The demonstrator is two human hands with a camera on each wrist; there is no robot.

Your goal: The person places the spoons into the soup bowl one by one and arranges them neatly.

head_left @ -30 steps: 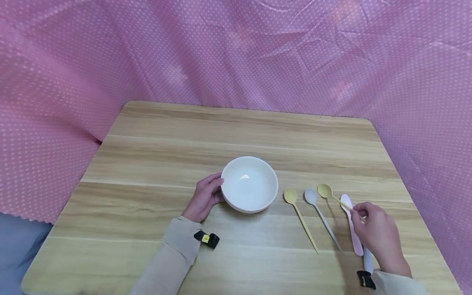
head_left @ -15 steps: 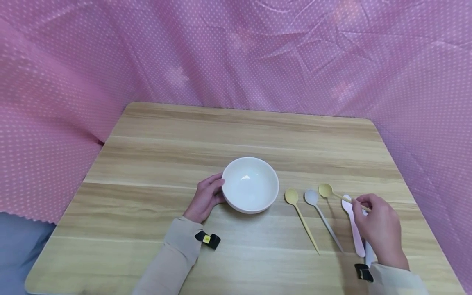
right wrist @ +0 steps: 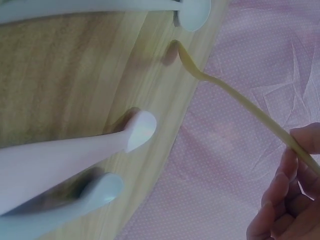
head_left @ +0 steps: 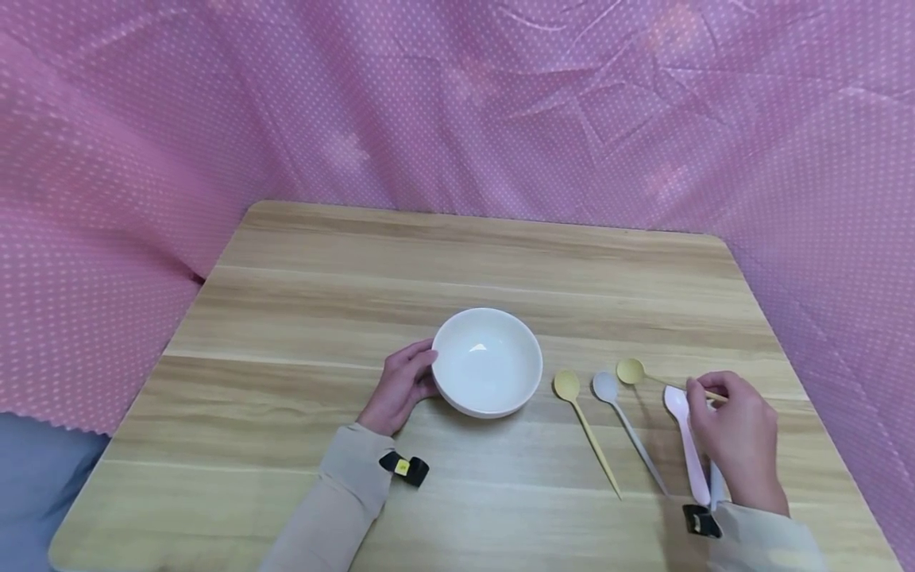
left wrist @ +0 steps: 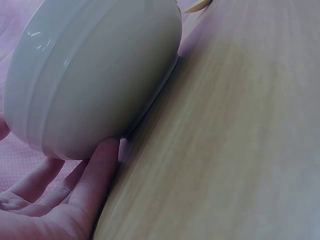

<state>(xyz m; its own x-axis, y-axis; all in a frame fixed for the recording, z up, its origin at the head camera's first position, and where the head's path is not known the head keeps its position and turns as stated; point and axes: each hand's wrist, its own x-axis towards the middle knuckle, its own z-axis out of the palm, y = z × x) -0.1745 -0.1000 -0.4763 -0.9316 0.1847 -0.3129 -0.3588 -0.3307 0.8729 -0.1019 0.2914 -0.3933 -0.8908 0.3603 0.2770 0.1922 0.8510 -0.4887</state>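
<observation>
A white bowl (head_left: 486, 373) stands on the table, and my left hand (head_left: 396, 389) grips its left side. The thumb lies at the rim; in the left wrist view the other fingers touch the outer wall (left wrist: 105, 75) low down near the tabletop. My right hand (head_left: 736, 437) pinches a yellow spoon (right wrist: 245, 102) by its handle. That spoon's head points left, toward the bowl, and its tip is close over the wood in the right wrist view. Under the right hand lie a pink spoon (head_left: 686, 445) and a pale grey-blue spoon (right wrist: 100, 195), which the hand partly hides in the head view.
Between the bowl and the right hand lie another yellow spoon (head_left: 586, 433) and a grey spoon (head_left: 629, 429), handles slanting toward the person. The wooden table (head_left: 286, 278) has rounded corners. A pink dotted cloth (head_left: 457, 119) hangs behind it and at both sides.
My right hand has shifted slightly forward, and the handle of the yellow spoon it pinches now lies flatter. The left hand and the bowl have stayed in place.
</observation>
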